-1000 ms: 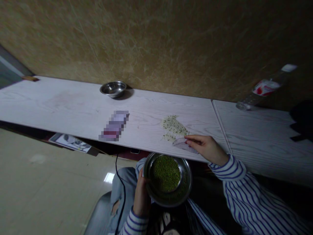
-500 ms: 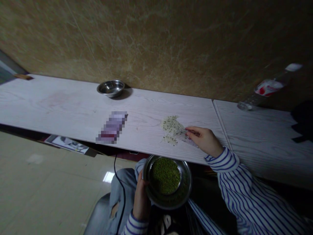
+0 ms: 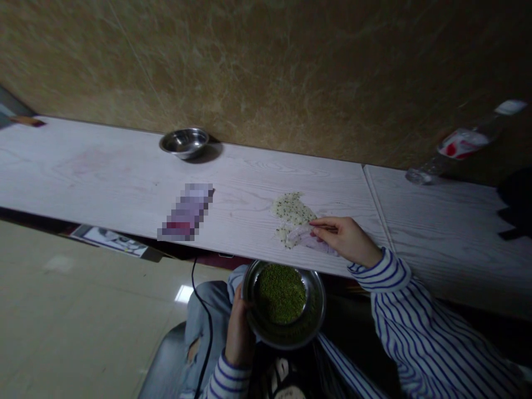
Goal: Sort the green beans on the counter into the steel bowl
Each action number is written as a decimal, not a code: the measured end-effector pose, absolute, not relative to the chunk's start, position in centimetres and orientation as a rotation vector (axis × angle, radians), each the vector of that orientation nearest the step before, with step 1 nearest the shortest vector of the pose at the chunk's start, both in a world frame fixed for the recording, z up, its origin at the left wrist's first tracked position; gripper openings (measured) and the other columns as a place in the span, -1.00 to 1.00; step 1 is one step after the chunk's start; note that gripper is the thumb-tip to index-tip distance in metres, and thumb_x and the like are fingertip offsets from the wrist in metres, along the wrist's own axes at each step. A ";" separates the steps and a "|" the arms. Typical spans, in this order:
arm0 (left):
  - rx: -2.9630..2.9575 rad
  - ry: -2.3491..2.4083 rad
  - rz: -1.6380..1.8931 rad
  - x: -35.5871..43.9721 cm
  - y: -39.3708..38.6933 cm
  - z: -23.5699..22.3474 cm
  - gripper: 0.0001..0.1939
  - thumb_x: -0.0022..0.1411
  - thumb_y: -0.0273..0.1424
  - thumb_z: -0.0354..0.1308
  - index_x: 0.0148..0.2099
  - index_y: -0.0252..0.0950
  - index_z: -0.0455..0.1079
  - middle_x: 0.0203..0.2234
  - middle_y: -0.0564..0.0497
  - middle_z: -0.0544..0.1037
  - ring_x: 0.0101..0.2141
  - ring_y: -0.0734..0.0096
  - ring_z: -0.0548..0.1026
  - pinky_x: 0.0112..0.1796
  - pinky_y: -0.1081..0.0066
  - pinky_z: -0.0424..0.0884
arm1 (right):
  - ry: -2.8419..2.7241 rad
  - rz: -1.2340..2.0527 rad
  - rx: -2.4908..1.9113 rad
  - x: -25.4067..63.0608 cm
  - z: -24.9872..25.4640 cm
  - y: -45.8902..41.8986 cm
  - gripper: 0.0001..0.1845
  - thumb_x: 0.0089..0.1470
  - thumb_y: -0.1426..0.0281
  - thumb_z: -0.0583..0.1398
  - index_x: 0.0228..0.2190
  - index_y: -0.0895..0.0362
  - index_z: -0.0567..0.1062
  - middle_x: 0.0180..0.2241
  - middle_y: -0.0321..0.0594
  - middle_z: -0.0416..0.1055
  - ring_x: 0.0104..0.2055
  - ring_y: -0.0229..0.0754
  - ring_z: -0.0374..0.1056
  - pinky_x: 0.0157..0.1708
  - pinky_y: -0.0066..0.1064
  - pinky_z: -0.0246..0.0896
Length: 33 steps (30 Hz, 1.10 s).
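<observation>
My left hand (image 3: pixel 241 331) grips the left rim of a steel bowl (image 3: pixel 286 341), which rests over my lap below the counter's front edge. Small green beans (image 3: pixel 281 293), like mung beans, cover its bottom. On the counter lies a flat, spread patch of pale grains with dark green specks (image 3: pixel 293 209). At the patch's right side my right hand (image 3: pixel 347 239) has thumb and fingers pinched on a thin see-through plastic sheet or bag (image 3: pixel 313 242), which lies partly on the counter under the hand. Its exact shape is hard to make out.
A smaller steel bowl (image 3: pixel 184 145) stands by the wall on the white counter (image 3: pixel 112 188). Nearer the front edge lies a pixelated flat object (image 3: pixel 187 213). A tilted plastic bottle (image 3: pixel 463 145) and a dark object (image 3: pixel 515 205) are at the right. A black cable (image 3: pixel 210 327) hangs down.
My right hand has shifted slightly left towards the grains, and more of the plastic shows below its fingers. The left hand still holds the bowl. The view has moved a little.
</observation>
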<state>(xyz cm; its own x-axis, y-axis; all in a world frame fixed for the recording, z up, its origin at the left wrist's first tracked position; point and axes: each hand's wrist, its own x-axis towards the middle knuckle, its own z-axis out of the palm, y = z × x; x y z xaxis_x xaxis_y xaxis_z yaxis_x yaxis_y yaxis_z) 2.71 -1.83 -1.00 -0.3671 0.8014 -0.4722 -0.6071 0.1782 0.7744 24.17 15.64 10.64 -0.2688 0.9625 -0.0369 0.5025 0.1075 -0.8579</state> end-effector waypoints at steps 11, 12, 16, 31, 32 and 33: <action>0.119 1.236 1.439 2.9 -1.7 -0.3 -0.59 -0.06 -0.31 0.25 -0.08 -0.19 0.59 -0.18 -0.02 0.65 0.00 -0.05 0.53 0.13 0.02 0.36 | -1.857 0.984 -1.549 23.3 10.4 15.3 -0.71 0.09 0.51 0.27 -0.15 0.19 0.71 -0.32 -0.08 0.70 -0.37 -0.08 0.61 -0.30 -0.28 0.56; 0.115 1.234 1.438 2.8 -1.7 -0.3 -0.60 -0.05 -0.31 0.26 -0.10 -0.19 0.58 -0.18 -0.02 0.65 0.00 -0.05 0.53 0.13 0.04 0.35 | -1.859 1.010 -1.541 23.1 10.4 15.2 -0.71 0.09 0.52 0.27 -0.15 0.19 0.71 -0.32 -0.08 0.70 -0.37 -0.09 0.61 -0.31 -0.29 0.56; 0.147 1.238 1.452 2.8 -1.8 -0.2 -0.64 -0.01 -0.28 0.26 -0.11 -0.19 0.58 -0.11 -0.03 0.64 0.09 -0.05 0.47 0.17 0.09 0.30 | -1.873 1.086 -1.480 22.9 10.5 14.7 -0.72 0.07 0.52 0.27 -0.18 0.16 0.72 -0.32 -0.10 0.70 -0.40 -0.12 0.60 -0.35 -0.33 0.55; 0.181 1.237 1.439 2.7 -2.1 -1.1 -0.56 0.03 -0.20 0.29 -0.02 -0.21 0.59 -0.08 -0.06 0.64 0.10 -0.10 0.44 0.19 0.01 0.24 | -1.894 1.017 -1.450 25.9 10.7 13.1 -0.71 0.08 0.36 0.27 -0.20 0.16 0.73 -0.32 -0.07 0.70 -0.32 -0.08 0.62 -0.33 -0.34 0.54; 0.173 1.239 1.437 2.7 -2.1 -1.0 -0.57 0.02 -0.21 0.29 -0.04 -0.21 0.59 -0.10 -0.06 0.64 0.09 -0.09 0.45 0.18 0.02 0.25 | -1.897 1.015 -1.456 25.9 10.7 13.0 -0.71 0.08 0.36 0.27 -0.20 0.16 0.73 -0.32 -0.07 0.70 -0.33 -0.08 0.61 -0.34 -0.34 0.53; 0.165 1.239 1.441 2.8 -2.1 -0.9 -0.59 0.01 -0.21 0.30 -0.06 -0.20 0.59 -0.11 -0.05 0.64 0.09 -0.09 0.45 0.17 0.03 0.26 | -1.899 1.014 -1.462 25.9 10.6 13.0 -0.71 0.08 0.37 0.26 -0.20 0.16 0.73 -0.32 -0.07 0.70 -0.35 -0.09 0.61 -0.36 -0.35 0.52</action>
<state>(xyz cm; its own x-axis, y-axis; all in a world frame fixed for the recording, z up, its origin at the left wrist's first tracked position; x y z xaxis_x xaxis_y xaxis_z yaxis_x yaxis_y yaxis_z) 2.76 -2.06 -0.89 -0.3208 0.7876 -0.5261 -0.6381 0.2308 0.7346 25.87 12.99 10.62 -0.2713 0.9620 -0.0320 0.5615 0.1312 -0.8170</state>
